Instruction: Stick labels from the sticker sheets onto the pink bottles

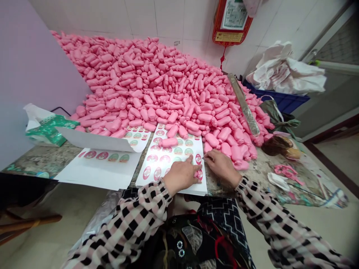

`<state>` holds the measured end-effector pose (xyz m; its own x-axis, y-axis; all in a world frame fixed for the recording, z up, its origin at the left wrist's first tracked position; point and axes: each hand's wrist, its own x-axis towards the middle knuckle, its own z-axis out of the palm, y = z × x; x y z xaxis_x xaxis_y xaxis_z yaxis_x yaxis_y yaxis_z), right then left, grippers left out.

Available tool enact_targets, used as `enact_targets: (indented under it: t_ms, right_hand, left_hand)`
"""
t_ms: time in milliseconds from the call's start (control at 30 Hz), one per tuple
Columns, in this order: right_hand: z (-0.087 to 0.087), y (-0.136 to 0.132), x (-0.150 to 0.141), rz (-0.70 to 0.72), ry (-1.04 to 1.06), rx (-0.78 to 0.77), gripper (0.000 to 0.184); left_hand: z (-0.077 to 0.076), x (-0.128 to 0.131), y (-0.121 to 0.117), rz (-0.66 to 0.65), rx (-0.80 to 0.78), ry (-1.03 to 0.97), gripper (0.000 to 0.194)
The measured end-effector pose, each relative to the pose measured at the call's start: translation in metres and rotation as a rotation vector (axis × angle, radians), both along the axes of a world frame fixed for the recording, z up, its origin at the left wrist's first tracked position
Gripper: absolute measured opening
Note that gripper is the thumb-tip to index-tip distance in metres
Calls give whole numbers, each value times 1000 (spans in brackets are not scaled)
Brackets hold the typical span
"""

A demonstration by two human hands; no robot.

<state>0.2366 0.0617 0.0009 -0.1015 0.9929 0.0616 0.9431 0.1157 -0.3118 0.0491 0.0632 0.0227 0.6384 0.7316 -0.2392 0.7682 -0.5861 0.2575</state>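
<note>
A sheet of pink and green stickers [148,180] lies at the table's front edge. My left hand [181,175] rests on its right half, fingers spread over the stickers. Just right of the sheet, my right hand [220,164] is closed in a pinch. A thin dark tip sticks out from its fingers toward an oval pink sticker [198,159] in the sheet's right column; what it belongs to is hidden. One small pink bottle-shaped piece [169,142] lies across the sheet's upper part, and others of the heap touch its far end.
A large heap of pink pieces [146,82] covers the table back to the wall. More sticker sheets [98,175], one curled, lie left beside a green-and-white bag [50,129]. A long flat bar [244,104] rests on the heap. Right stand a blue crate [280,98] and pink scraps [288,173].
</note>
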Motion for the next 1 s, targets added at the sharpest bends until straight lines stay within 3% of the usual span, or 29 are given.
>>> enact_targets:
  t_ms: [167, 400, 733, 1000]
  right_hand:
    - [-3, 1, 3, 20, 120, -23, 18]
    - [-21, 0, -6, -170, 322, 18, 19]
    - [-8, 10, -7, -90, 195, -13, 19]
    - [-4, 7, -16, -209, 135, 1, 22]
  left_hand:
    - [0, 1, 4, -13, -25, 1, 59]
    - [7, 5, 9, -21, -81, 55, 61]
    - [12, 4, 16, -63, -113, 41, 63]
    - [4, 4, 24, -78, -146, 36, 66]
